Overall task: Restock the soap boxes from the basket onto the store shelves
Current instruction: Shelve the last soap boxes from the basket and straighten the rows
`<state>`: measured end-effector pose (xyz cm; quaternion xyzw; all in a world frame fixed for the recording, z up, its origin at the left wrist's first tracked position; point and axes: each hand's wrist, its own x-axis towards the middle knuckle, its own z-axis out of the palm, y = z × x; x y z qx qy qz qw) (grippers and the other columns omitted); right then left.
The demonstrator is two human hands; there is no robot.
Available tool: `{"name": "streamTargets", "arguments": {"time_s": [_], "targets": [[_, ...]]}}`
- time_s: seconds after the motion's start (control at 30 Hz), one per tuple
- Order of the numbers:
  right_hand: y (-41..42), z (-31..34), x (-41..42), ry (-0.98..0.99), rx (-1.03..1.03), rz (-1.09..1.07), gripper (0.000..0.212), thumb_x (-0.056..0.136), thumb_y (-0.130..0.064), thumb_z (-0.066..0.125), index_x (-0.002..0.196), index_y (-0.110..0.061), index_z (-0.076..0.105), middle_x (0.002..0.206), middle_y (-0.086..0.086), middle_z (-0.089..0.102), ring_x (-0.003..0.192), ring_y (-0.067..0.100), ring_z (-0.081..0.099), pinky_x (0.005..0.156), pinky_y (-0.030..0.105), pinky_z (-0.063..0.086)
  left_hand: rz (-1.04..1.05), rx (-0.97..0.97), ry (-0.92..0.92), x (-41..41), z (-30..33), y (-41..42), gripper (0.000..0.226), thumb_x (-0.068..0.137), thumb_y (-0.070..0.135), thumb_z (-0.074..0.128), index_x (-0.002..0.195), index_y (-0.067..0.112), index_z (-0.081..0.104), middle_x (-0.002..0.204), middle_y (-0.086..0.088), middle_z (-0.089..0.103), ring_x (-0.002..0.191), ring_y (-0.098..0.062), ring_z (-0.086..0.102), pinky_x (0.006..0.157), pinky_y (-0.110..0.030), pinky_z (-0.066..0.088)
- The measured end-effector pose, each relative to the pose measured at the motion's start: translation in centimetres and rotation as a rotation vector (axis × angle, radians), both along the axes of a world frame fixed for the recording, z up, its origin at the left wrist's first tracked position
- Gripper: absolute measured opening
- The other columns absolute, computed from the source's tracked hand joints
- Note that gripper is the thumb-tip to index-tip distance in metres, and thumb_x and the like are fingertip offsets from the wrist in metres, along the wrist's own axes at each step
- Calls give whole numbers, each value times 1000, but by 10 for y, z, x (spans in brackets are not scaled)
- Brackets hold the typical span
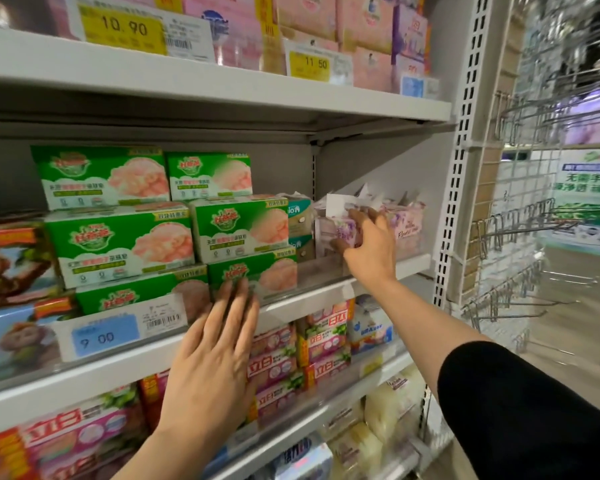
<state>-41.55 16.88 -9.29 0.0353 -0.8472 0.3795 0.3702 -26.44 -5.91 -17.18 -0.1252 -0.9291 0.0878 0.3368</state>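
Note:
Green soap boxes (118,244) with pink soap pictures are stacked three high on the middle shelf (312,296). My left hand (215,351) lies flat with straight fingers, its fingertips against the front of the lowest green box (253,275). My right hand (368,247) reaches into the shelf's right end and grips a purple flowered soap pack (340,226), thumb under it and fingers over its top. More of these purple packs (404,226) stand behind that hand. The basket is out of view.
Pink boxes (364,32) fill the top shelf with yellow price tags. Red and pink soap packs (291,351) sit on the shelf below. Monkey-print packs (11,282) stand at the left. Bare wire hooks (520,230) jut from a grid panel on the right.

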Motion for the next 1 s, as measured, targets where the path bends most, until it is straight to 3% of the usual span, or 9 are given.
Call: {"name": "streamTargets", "arguments": {"time_s": [0.2, 0.4, 0.57, 0.67, 0.8, 0.9, 1.0], "targets": [[7, 3, 15, -108, 170, -16, 67, 89, -36, 63, 147, -23, 34, 156, 4, 24, 145, 27, 17, 116, 42, 25, 30, -26, -13, 1, -1, 1, 107, 62, 40, 81, 150, 6, 30, 156, -14, 28, 142, -31, 25, 116, -43, 12], [34, -24, 80, -234, 211, 46, 75, 92, -37, 60, 153, -25, 18, 159, 2, 20, 145, 23, 18, 114, 36, 23, 88, -68, -27, 9, -1, 6, 98, 89, 48, 48, 147, 11, -22, 161, -7, -13, 149, -25, -9, 116, -39, -8], [68, -51, 151, -331, 218, 31, 74, 92, -36, 61, 152, -25, 19, 157, 1, 24, 143, 22, 24, 112, 36, 26, 24, -59, -51, 19, 2, 5, 98, 83, 50, 57, 155, 12, 4, 163, -7, 8, 150, -25, 5, 120, -42, 1], [101, -64, 201, -343, 245, -34, 72, 91, -38, 61, 151, -23, 25, 155, 2, 30, 142, 23, 27, 112, 34, 24, -41, 112, -86, 30, 2, 24, 91, 80, 42, 68, 153, 10, 23, 158, -10, 25, 148, -27, 17, 121, -46, 4], [149, -78, 274, -321, 261, -115, 59, 92, -29, 62, 145, -16, 38, 148, 5, 42, 138, 24, 35, 111, 31, 23, -356, 406, -317, 66, -21, 92, 78, 81, 22, 72, 147, 6, 35, 139, -19, 51, 129, -36, 45, 112, -47, 29], [183, -90, 321, -282, 285, -185, 48, 91, -27, 63, 136, -15, 50, 139, 4, 52, 131, 22, 44, 107, 28, 28, -575, 407, -529, 101, -39, 156, 61, 83, 29, 64, 139, 15, 46, 126, -12, 62, 118, -32, 55, 99, -41, 44], [215, -105, 363, -182, 308, -295, 33, 89, -23, 66, 120, -12, 62, 120, 6, 64, 115, 26, 55, 94, 24, 34, -806, 435, -619, 126, -48, 217, 50, 84, 34, 58, 132, 19, 53, 117, -5, 67, 109, -25, 62, 93, -42, 49]]}}
